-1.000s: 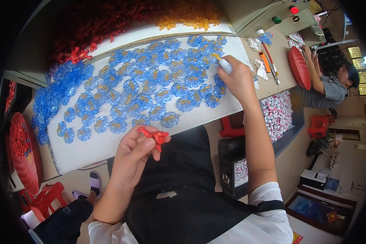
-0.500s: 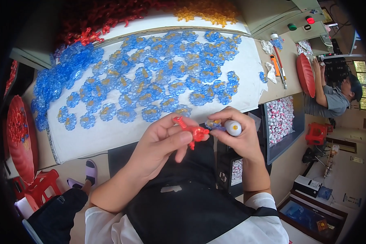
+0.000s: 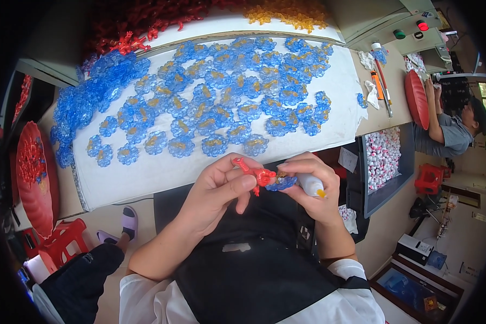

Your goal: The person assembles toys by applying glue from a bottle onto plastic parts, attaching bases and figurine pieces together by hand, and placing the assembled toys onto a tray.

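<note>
My left hand [image 3: 216, 189] pinches a small red plastic figure [image 3: 262, 176] between thumb and fingers. Close beside it, my right hand [image 3: 324, 201] grips a clear blue scalloped piece [image 3: 282, 184] with a yellow-orange bit on top, plus a white squeeze bottle [image 3: 310, 184] with a yellow tip, tucked in the same palm. The red figure's right end meets or nearly meets the blue piece; I cannot tell if they touch. Many similar blue pieces [image 3: 205, 110] with yellow-orange centres lie spread over the white-covered table [image 3: 124, 181] in front of me.
Heaped blue pieces [image 3: 86, 102] cover the table's left end. Red parts [image 3: 140, 27] and yellow parts [image 3: 286, 15] pile along the back. A red tray [image 3: 40, 200] stands at left. Orange and red tools [image 3: 381, 86] lie at right, above a bin of small white-and-pink pieces [image 3: 382, 156]. A co-worker [image 3: 453, 129] sits beyond.
The blue piece in my right hand has turned and come closer to the red figure. The bottle's yellow tip has swung down and right. The whole view has shifted slightly.
</note>
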The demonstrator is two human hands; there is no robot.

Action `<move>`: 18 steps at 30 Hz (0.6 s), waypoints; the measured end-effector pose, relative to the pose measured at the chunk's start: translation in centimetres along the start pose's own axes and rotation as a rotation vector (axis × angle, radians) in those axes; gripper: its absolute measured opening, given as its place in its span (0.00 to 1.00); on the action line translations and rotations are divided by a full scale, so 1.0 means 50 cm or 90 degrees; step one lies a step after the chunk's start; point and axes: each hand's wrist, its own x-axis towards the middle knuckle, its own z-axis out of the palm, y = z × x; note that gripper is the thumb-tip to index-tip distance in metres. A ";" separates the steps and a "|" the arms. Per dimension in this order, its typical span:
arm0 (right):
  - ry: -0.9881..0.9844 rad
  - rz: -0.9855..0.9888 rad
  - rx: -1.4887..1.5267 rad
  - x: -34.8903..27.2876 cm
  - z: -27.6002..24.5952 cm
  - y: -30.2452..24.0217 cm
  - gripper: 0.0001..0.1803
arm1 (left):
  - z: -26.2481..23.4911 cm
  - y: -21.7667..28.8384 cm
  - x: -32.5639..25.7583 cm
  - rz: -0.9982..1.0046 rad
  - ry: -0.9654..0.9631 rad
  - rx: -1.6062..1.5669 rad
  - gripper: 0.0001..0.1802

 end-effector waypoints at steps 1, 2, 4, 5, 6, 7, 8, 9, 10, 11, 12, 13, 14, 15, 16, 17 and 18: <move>0.003 -0.016 0.028 -0.001 0.002 0.005 0.16 | 0.000 0.000 -0.001 -0.002 0.001 -0.003 0.12; 0.004 -0.016 0.029 -0.005 0.005 0.006 0.16 | 0.000 0.000 -0.002 -0.002 0.002 -0.002 0.12; 0.032 0.012 0.189 -0.014 0.010 0.007 0.16 | -0.001 0.002 -0.003 -0.023 -0.007 -0.025 0.11; 0.033 0.012 0.190 -0.013 0.005 0.008 0.16 | 0.001 0.001 -0.003 -0.022 -0.007 -0.024 0.11; 0.009 -0.046 0.132 -0.011 -0.006 0.009 0.14 | 0.004 0.000 -0.003 -0.019 0.007 -0.025 0.11; -0.015 -0.102 0.074 -0.011 -0.012 0.009 0.13 | 0.006 -0.001 -0.005 -0.017 0.022 -0.026 0.11; -0.014 -0.101 0.075 -0.011 -0.012 0.002 0.13 | 0.005 -0.002 -0.007 -0.018 0.022 -0.025 0.11; 0.004 -0.101 0.061 -0.009 -0.011 -0.010 0.14 | 0.002 -0.003 -0.009 -0.022 0.010 -0.016 0.10; 0.023 -0.101 0.047 -0.009 -0.010 -0.017 0.14 | -0.001 -0.004 -0.011 -0.026 -0.002 -0.008 0.10; 0.023 -0.100 0.048 -0.007 -0.011 -0.019 0.14 | -0.003 -0.002 -0.013 -0.027 -0.001 -0.007 0.10; 0.003 -0.162 0.018 -0.002 -0.013 -0.018 0.14 | -0.003 0.002 -0.014 -0.034 -0.019 -0.014 0.10; -0.018 -0.224 -0.011 0.003 -0.016 -0.018 0.14 | -0.003 0.003 -0.015 -0.041 -0.037 -0.021 0.09; -0.019 -0.223 -0.010 0.006 -0.019 -0.021 0.14 | -0.002 0.001 -0.015 -0.041 -0.036 -0.021 0.09; -0.039 -0.236 -0.028 0.010 -0.021 -0.023 0.14 | 0.001 -0.001 -0.014 -0.034 -0.009 0.004 0.09; -0.058 -0.250 -0.045 0.011 -0.023 -0.025 0.14 | 0.004 -0.003 -0.015 -0.028 0.018 0.029 0.09; -0.059 -0.249 -0.043 0.011 -0.024 -0.023 0.14 | 0.006 -0.004 -0.015 -0.028 0.021 0.029 0.09; -0.068 -0.249 -0.046 0.011 -0.024 -0.022 0.13 | 0.008 -0.004 -0.015 -0.022 0.021 0.028 0.09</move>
